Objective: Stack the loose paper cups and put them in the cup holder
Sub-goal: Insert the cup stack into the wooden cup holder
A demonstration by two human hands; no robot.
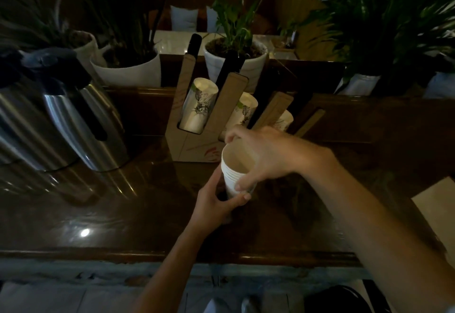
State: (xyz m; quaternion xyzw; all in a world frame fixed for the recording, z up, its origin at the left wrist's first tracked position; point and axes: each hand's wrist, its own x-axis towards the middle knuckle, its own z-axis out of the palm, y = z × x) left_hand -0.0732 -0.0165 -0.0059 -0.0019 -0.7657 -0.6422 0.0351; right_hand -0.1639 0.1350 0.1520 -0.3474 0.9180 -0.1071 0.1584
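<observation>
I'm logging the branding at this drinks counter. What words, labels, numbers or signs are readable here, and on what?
No text is readable.
Stored cups in the cup holder: a dark printed drawing, no legible words.
Cup holder front: faint red marks, too blurred to read.
Stack of cups held by the left hand and right hand: no print visible.
Steel flask: no label visible.

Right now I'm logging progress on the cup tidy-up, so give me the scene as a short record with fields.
stack: nested paper cups, mouth up, above the counter
left hand: grips the stack's base
right hand: grips the stack's rim and side
holder: cardboard, slanted slots, cups already in three
placed: not yet; stack is in front of the holder
nearby: steel flasks to the left, potted plants behind
</observation>
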